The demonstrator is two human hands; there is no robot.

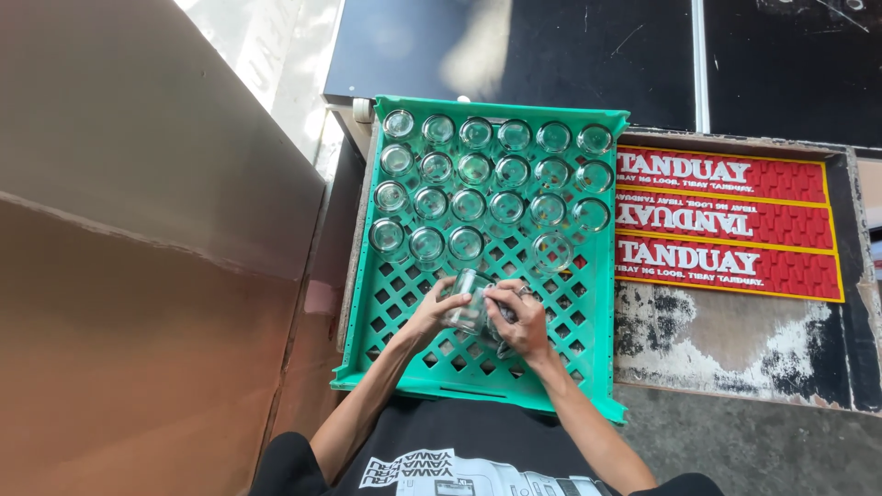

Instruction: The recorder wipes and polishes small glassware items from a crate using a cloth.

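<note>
Over a green crate (588, 354) of upturned glasses (474, 170), the left hand (434, 310) and right hand (522, 323) close their fingers around one clear glass (471, 308); a slip could crack it against the lattice.

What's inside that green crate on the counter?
The green crate holds rows of clear glasses filling its far half. The near half shows bare lattice floor. Left hand and right hand hold one more glass above it, hiding the lattice beneath.
</note>
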